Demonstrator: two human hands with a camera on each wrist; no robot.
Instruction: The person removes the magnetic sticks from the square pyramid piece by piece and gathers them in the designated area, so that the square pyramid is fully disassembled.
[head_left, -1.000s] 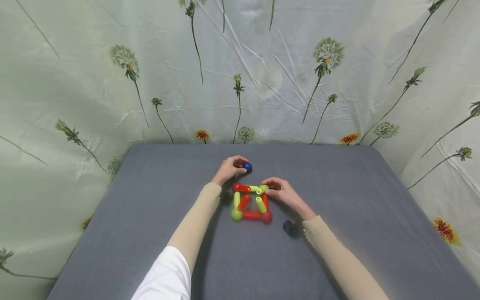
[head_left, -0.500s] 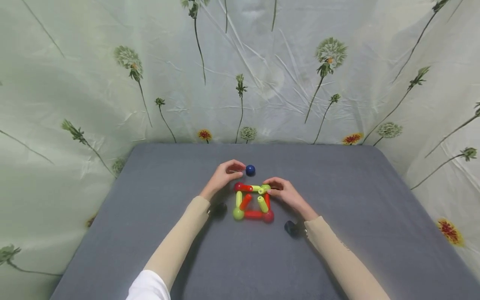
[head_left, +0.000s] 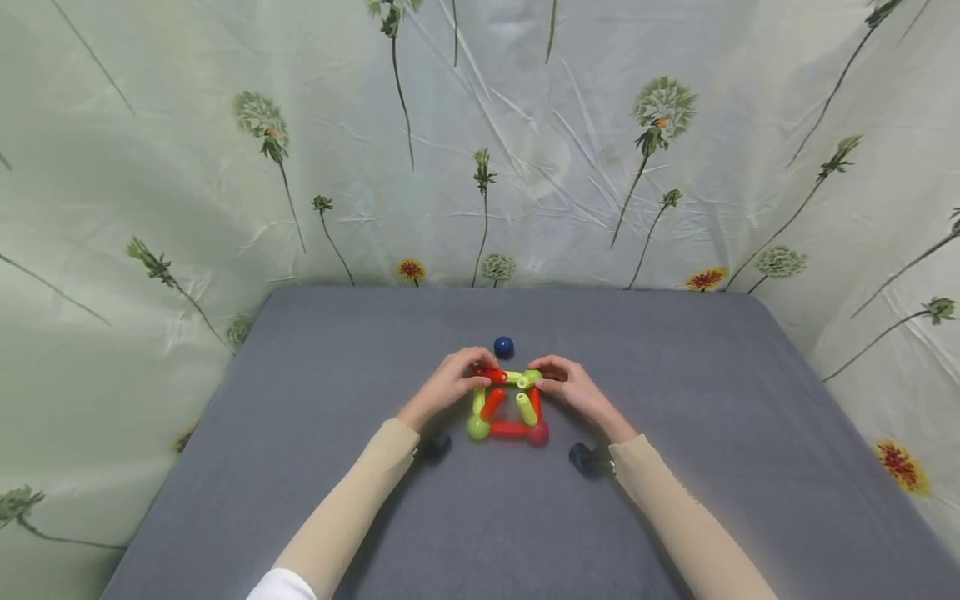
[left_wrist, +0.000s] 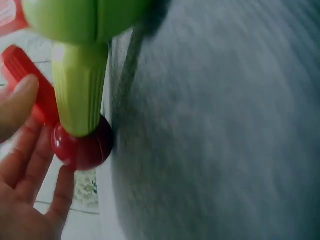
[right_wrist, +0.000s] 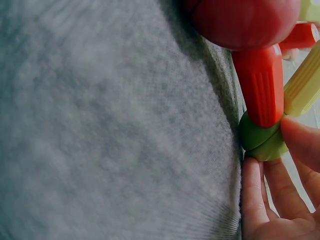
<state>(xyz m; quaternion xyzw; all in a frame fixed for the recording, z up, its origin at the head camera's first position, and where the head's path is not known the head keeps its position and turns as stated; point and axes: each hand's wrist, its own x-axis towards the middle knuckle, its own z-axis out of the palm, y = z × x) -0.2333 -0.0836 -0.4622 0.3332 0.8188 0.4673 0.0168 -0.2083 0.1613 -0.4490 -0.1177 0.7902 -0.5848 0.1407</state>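
A square frame of red and yellow-green toy building rods (head_left: 508, 430) and balls lies flat, with rods also standing up from its corners. My left hand (head_left: 450, 380) grips its far left corner. In the left wrist view the thumb lies against an upright red rod (left_wrist: 44, 102) and fingertips touch the red ball (left_wrist: 82, 150). My right hand (head_left: 573, 385) holds the far right corner, fingers around the green ball (right_wrist: 260, 137) below a slanting yellow rod (right_wrist: 302, 82). Behind the frame sits a loose blue ball (head_left: 504, 347), apart from both hands.
Grey cloth covers the table (head_left: 360, 358), whose back edge meets a hanging flowered curtain (head_left: 555, 167). The nearer corners of the frame are a green ball (head_left: 478, 428) and a red ball (head_left: 537, 433). Dark wrist cameras (head_left: 582, 457) sit beneath both cuffs.
My left hand has let go of the blue ball behind the frame and come back toward me onto the far left corner. The right hand has kept its hold.
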